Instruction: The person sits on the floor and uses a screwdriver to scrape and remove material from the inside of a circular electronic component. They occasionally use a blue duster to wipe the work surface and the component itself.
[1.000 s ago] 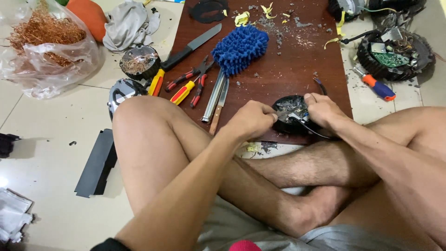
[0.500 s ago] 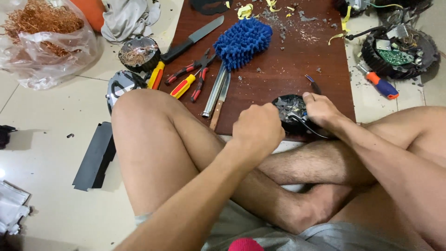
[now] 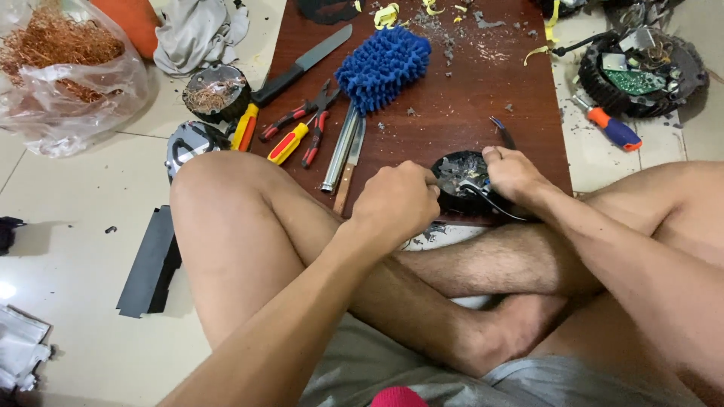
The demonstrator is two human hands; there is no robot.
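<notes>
Black round motor part (image 3: 461, 177) btwn both hands, touching.

Blue shaggy microfibre mop head (image 3: 383, 66) on dark red-brown wooden board (image 3: 498, 83); long black-handled knife (image 3: 302, 65) beside it. Red-yellow handled pliers (image 3: 298, 132) nearby. Clear plastic bag of copper wire (image 3: 64, 71) far left on pale tiled floor (image 3: 68, 249). Orange-blue handled screwdriver (image 3: 609, 126) right.

Home floor served as scrap-dismantling workshop: tiled floor (image 3: 68, 203), wooden board (image 3: 467, 98), screwdrivers (image 3: 290, 142), bagged copper wire (image 3: 60, 53)
</notes>
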